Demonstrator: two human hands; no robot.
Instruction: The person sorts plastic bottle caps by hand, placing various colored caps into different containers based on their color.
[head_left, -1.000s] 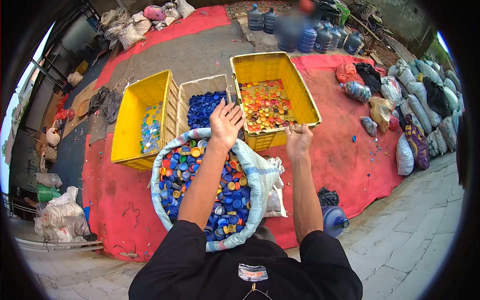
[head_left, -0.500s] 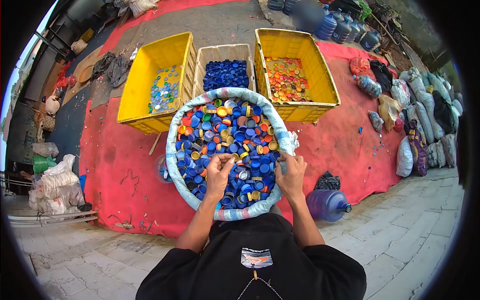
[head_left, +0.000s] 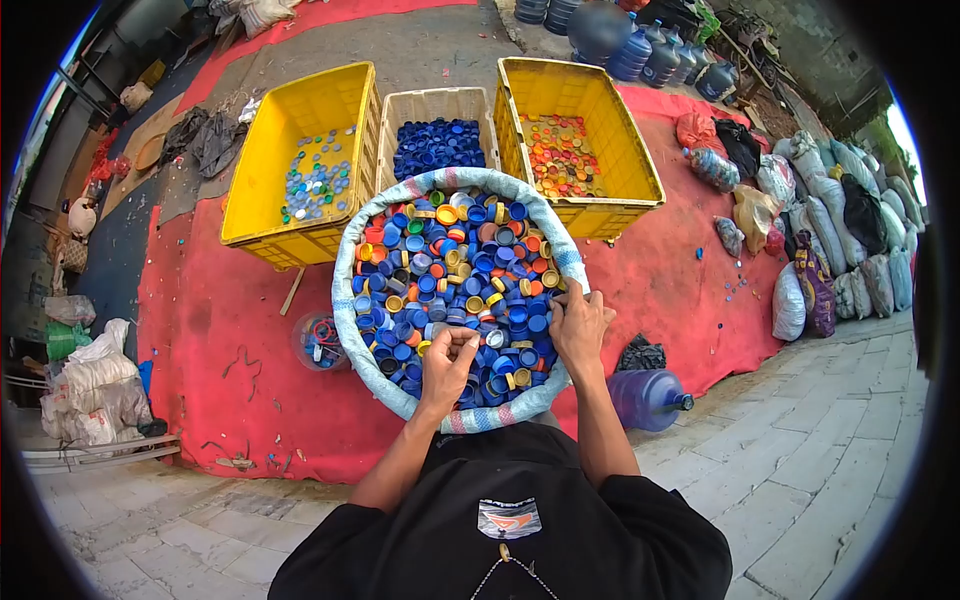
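A round open sack [head_left: 345,300] with a rolled, pale blue rim stands in front of me, filled with bottle caps [head_left: 430,285], mostly blue with some orange, yellow and green. Over the near middle of the caps, my left hand [head_left: 450,368] has thumb and forefinger pinched together. Whatever is between them is too small to tell. My right hand [head_left: 582,328] is closed at the right side of the rim, fingers curled above it; what they hold is hidden.
Beyond the sack are a yellow crate [head_left: 245,205] with pale and green caps, a whitish crate [head_left: 385,150] of dark blue caps, and another yellow crate [head_left: 625,150] with red-orange caps. A water jug [head_left: 645,400] lies at right. Stuffed sacks [head_left: 820,230] line the right side.
My left hand has moved slightly down, still pinched. My right hand has lifted a little along the rim, its fingers curled. The whole view has shifted slightly.
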